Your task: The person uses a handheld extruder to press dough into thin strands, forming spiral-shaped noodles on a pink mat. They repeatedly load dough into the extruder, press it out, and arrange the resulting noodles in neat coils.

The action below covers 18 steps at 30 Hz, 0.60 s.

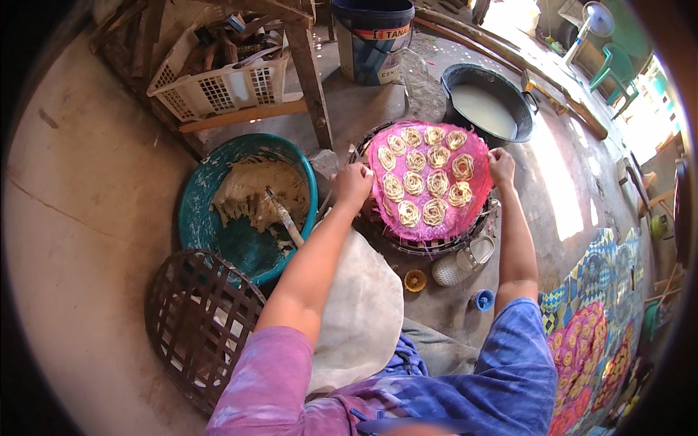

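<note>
Both arms reach forward over a pink mesh sheet (pixel 426 233) that carries rows of coiled, noodle-like dough rosettes (pixel 437 184). My left hand (pixel 353 183) pinches its left edge, and my right hand (pixel 501 167) pinches the right edge. Beneath the sheet is a dark round woven basket (pixel 452 245), mostly covered. Left of my left forearm stands a teal basin (pixel 190 196) holding a lump of beige dough (pixel 243 185). A long-handled tool (pixel 285 218) sticks into that dough. A pale, smooth cover (pixel 361 294) lies over my lap.
A dark tub of cloudy liquid (pixel 483 112) and a bucket (pixel 372 54) stand behind the sheet. A pale clog (pixel 458 267), a yellow cup (pixel 415 280) and a blue piece (pixel 483 299) lie nearby. At left are a slatted basket (pixel 200 320) and a crate (pixel 218 91). More rosette-covered sheets (pixel 579 345) lie right.
</note>
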{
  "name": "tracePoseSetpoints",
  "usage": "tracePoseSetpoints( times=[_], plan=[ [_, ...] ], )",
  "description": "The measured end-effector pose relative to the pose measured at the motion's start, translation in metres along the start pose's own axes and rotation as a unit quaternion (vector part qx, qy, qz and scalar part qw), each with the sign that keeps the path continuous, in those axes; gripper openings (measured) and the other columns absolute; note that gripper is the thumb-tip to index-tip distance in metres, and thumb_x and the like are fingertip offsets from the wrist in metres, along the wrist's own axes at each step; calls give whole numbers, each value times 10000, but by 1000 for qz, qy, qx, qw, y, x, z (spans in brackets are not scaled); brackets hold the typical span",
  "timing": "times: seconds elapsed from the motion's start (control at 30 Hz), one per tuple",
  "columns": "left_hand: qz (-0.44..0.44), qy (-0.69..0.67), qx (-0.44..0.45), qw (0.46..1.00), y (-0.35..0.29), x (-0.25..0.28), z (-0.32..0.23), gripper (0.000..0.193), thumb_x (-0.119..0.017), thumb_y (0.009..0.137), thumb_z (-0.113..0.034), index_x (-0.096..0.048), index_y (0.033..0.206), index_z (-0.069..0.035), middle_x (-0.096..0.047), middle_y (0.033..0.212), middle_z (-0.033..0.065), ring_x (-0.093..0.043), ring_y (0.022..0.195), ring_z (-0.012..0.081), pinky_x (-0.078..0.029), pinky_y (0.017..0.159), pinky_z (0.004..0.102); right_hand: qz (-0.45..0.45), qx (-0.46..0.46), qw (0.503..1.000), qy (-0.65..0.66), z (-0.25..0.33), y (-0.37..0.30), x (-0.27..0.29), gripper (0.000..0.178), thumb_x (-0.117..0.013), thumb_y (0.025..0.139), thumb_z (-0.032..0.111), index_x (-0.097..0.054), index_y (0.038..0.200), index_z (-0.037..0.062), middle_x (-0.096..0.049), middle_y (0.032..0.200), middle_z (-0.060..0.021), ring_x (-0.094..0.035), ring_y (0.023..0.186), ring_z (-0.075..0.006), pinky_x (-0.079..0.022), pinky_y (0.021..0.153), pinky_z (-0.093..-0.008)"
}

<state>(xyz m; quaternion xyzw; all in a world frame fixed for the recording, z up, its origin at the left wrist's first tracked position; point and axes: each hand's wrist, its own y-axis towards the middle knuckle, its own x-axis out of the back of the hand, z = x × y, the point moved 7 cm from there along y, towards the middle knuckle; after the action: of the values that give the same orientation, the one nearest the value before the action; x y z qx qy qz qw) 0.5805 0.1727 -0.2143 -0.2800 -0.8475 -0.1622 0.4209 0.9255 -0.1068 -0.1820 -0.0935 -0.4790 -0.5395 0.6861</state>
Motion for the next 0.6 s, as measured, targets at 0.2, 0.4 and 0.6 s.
tracePoseSetpoints(
  times=[0.2,0.4,0.6],
  plan=[
    [117,73,-21,990,-21,4,6,330,-682,840,-349,-681,1096,-142,-702,1091,71,-642,1063,266,-420,948,484,11,-29,997,-73,-12,-45,-10,126,-666,845,137,-718,922,52,-699,970,-188,-667,912,-346,-520,840,-415],
    [87,36,-277,956,-97,148,-27,348,-642,894,-275,-617,1197,-107,-652,1163,98,-587,1118,288,-403,952,415,426,-170,887,46,46,-184,-4,314,-554,899,234,-692,830,-39,-691,714,-169,-687,648,-291,-556,663,-387],
    [32,89,-185,978,-182,258,15,308,-668,868,-137,-631,1170,-93,-644,1191,92,-576,1127,292,-396,981,403,373,35,926,-49,90,-326,-39,344,-621,770,138,-575,1044,-65,-619,955,-294,-597,978,-455,-482,892,-491]
  ],
)
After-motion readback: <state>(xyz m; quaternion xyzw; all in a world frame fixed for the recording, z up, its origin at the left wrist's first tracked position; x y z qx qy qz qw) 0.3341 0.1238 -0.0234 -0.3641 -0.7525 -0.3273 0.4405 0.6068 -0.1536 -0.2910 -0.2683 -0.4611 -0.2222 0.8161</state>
